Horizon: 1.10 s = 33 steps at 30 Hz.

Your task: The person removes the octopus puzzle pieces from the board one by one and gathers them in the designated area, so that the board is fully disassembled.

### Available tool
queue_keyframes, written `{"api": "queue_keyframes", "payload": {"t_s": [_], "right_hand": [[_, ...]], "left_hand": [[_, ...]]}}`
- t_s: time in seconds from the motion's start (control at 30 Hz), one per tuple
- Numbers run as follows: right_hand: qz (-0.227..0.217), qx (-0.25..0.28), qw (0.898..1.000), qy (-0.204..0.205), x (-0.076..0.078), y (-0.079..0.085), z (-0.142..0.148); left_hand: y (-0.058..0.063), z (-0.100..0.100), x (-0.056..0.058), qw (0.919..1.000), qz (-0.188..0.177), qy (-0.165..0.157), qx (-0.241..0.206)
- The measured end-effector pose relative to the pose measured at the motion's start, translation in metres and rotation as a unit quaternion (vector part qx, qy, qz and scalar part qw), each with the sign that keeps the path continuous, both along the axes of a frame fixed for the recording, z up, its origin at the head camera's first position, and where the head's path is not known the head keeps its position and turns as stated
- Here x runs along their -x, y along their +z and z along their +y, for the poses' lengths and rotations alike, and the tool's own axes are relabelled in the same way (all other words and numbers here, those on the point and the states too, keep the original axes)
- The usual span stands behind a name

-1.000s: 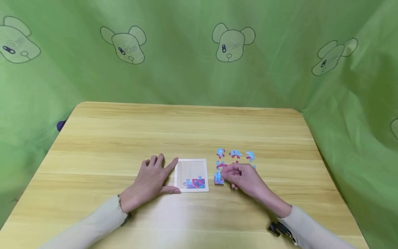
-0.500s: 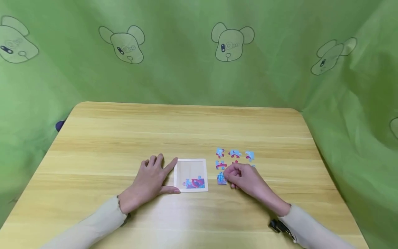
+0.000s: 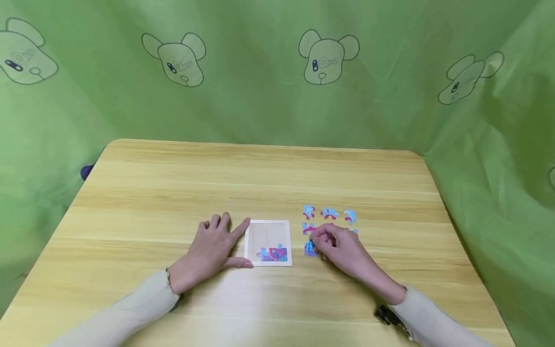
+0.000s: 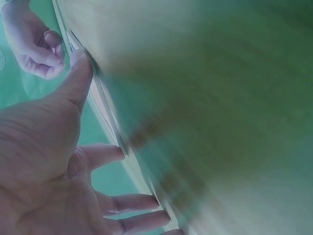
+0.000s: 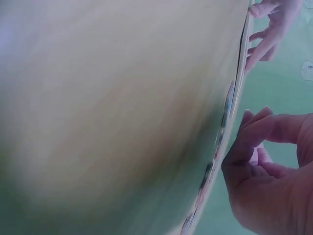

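Note:
My left hand [image 3: 205, 253] rests with its fingers spread at the left side of a square wooden puzzle frame [image 3: 289, 241]; the forefinger is at its top left corner and the thumb at its bottom left. In the frame's bottom right lie joined pink and blue puzzle pieces [image 3: 274, 254]. To the right of the frame, my right hand [image 3: 344, 246] pinches a blue jigsaw piece [image 3: 310, 248] by its upper right part, between thumb and forefinger. Its other fingers are curled under, as the right wrist view shows. The hand covers some pieces behind it.
Loose jigsaw pieces lie in rows beyond the right hand, among them a top left piece [image 3: 309, 212], a top middle piece [image 3: 329, 213] and a top right piece [image 3: 350, 216]. A wooden table [image 3: 173, 183] carries everything. Green curtains [image 3: 260, 111] hang behind and beside it.
The blue jigsaw piece has shifted slightly right, away from the frame, and its tilt has altered, with the right hand's fingertips staying at it. The left hand stays at the frame.

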State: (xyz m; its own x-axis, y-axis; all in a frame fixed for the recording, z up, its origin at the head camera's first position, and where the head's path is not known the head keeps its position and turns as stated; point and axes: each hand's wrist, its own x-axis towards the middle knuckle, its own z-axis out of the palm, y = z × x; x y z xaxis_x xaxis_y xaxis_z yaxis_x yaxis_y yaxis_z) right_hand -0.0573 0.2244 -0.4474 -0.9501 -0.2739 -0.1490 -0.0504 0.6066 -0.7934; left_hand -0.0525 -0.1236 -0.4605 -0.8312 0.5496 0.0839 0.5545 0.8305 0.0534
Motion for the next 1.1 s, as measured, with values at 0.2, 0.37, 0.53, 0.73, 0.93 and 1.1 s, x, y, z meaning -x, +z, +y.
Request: {"api": "queue_keyframes", "payload": {"t_s": [0.2,0.37,0.53,0.73,0.93,1.1], "right_hand": [[-0.041,0.064,0.997,0.022,0.003,0.001,-0.018],[-0.059,0.084,0.993,0.052,0.004,0.003,-0.034],[-0.072,0.072,0.991,0.082,0.003,0.003,-0.049],[-0.055,0.051,0.989,0.131,0.005,-0.001,-0.063],[-0.041,0.036,0.983,0.173,0.006,-0.001,-0.072],[-0.039,0.014,0.98,0.193,0.006,0.001,-0.077]], "left_hand": [[0.002,0.0,0.001,1.0,0.004,0.001,0.006],[0.003,0.0,0.001,0.9998,-0.016,0.003,0.007],[0.002,0.001,0.001,0.9997,-0.02,0.005,0.01],[0.0,0.001,0.001,0.9997,-0.018,0.007,0.015],[0.0,0.001,0.002,0.9999,-0.007,0.006,0.012],[-0.001,0.0,0.002,0.9999,-0.008,0.004,0.01]]}}
